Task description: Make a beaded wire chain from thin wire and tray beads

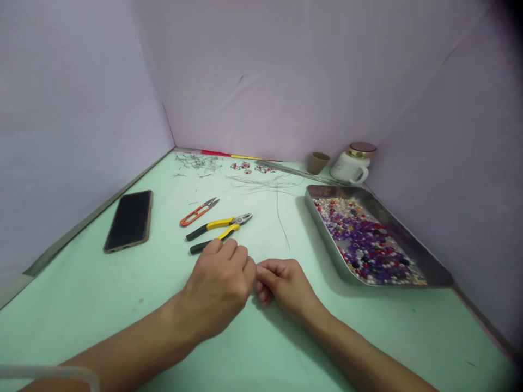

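Observation:
My left hand point(223, 286) is closed, its back turned up and its fingertips hidden beneath. Right against it, my right hand point(286, 286) pinches with thumb and forefinger. Whatever lies between the two hands is too small or too covered to make out. Just beyond my left hand lie pliers point(235, 222) with yellow and black handles, one handle partly behind the knuckles. Orange thread snips point(199, 212) rest a little farther off. A thin wire point(280, 212) trails across the table ahead of my right hand, near a loose bunch of wires point(261, 184).
A metal tray point(327, 239) of mixed beads stands at the right. Behind it are a lidded white mug point(349, 166) and a small brown cup point(317, 163). A phone point(129, 220) lies at the left. Wire scraps point(198, 162) and red beaded pieces point(245, 166) lie along the back.

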Motion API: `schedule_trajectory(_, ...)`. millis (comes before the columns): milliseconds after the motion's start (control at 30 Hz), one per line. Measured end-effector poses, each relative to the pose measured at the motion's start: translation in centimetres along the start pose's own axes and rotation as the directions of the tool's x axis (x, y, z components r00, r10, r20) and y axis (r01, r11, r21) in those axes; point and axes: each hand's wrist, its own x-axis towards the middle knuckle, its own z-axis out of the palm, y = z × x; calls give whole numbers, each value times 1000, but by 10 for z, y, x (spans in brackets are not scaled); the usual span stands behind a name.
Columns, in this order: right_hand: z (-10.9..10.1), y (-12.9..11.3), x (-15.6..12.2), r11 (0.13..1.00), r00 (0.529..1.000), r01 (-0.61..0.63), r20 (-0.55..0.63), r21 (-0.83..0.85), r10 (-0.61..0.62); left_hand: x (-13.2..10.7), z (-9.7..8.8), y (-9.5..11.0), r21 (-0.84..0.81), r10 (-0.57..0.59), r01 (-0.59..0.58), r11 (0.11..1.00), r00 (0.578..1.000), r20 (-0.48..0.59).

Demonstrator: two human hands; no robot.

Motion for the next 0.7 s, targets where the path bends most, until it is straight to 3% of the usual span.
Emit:
schedule_trajectory(167, 1, 2, 0, 985, 998, 26, -61, 173, -15, 0, -2, 5, -266, -222, 260, 928, 961, 164)
schedule_trajectory(267, 3, 3, 0, 972, 995, 55, -97, 227, -34, 3, 1, 1, -486, -355, 496, 719, 864, 356)
schedule_trajectory(367, 1, 2, 1, 966, 986, 100, -153, 237, -65, 6, 1, -5, -562, -377, 655, 505, 753, 539)
schedule_trajectory(400, 0, 1, 2, 967, 983, 109, -168, 230, -71, 7, 0, -7, -575, -374, 661, 482, 749, 547)
schedule_trajectory(467, -2, 1, 3, 975, 982, 106, -177, 194, -71, 7, -4, -13, -604, -419, 605, 518, 796, 437)
schedule_trajectory(500, -3, 0, 3, 981, 984, 95, -167, 168, -67, 7, -7, -17, -607, -478, 553, 570, 825, 302)
schedule_trajectory(567, -5, -1, 3, 992, 991, 65, -124, 111, -51, 6, -11, -28, -565, -540, 464, 682, 841, 39)
schedule_trajectory(600, -5, -1, 2, 995, 995, 51, -93, 85, -43, 6, -13, -34, -541, -532, 441, 716, 846, -14)
schedule_trajectory(633, -6, -1, 2, 997, 997, 39, -61, 62, -35, 6, -13, -40, -527, -513, 442, 726, 858, 14)
schedule_trajectory(700, -6, -1, 2, 1000, 1000, 16, -11, 26, -16, 6, -13, -53, -555, -436, 497, 667, 865, 250)
